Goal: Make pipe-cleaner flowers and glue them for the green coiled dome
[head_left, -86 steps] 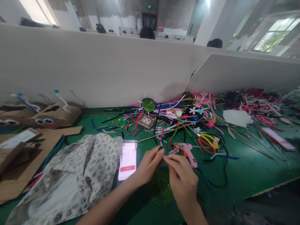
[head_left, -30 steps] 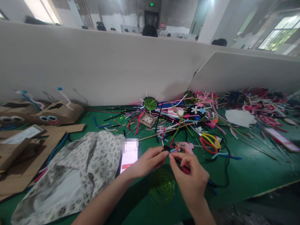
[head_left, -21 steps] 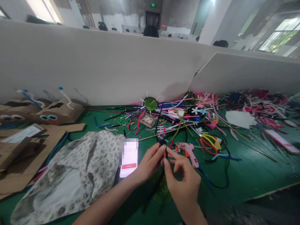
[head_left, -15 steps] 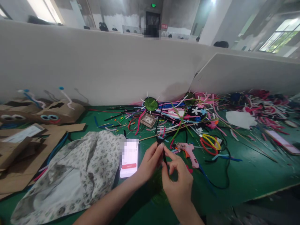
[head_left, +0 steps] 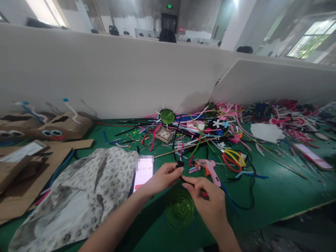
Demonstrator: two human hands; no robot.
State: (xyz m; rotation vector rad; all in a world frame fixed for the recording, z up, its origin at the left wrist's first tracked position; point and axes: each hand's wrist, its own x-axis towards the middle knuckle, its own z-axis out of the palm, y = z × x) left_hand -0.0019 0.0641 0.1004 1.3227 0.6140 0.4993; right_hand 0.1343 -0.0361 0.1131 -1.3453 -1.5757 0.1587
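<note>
My left hand point(head_left: 166, 177) pinches a small bunched, fuzzy black pipe cleaner point(head_left: 180, 163) between thumb and fingertips. Close by on the right, my right hand point(head_left: 208, 201) has thumb and forefinger pressed together on the lower part of the same black piece. Its exact shape is partly hidden by my fingers. Below both hands lies a round green coiled disc point(head_left: 180, 206). A pink glue gun point(head_left: 212, 171) rests on the table just beyond my right hand. A lit phone point(head_left: 144, 171) lies left of my left hand, partly covered by that forearm.
A floral cloth point(head_left: 105, 178) covers the left front of the green table. Cardboard pieces and boxes with googly eyes point(head_left: 72, 127) stand farther left. Coloured pipe cleaners point(head_left: 202, 133) pile up along the white partition point(head_left: 118, 77). Another phone point(head_left: 313, 156) lies at the right.
My hands have turned and the black pipe cleaner no longer points up as before. My right hand has shifted slightly right and down, uncovering the green disc. The phone screen differs.
</note>
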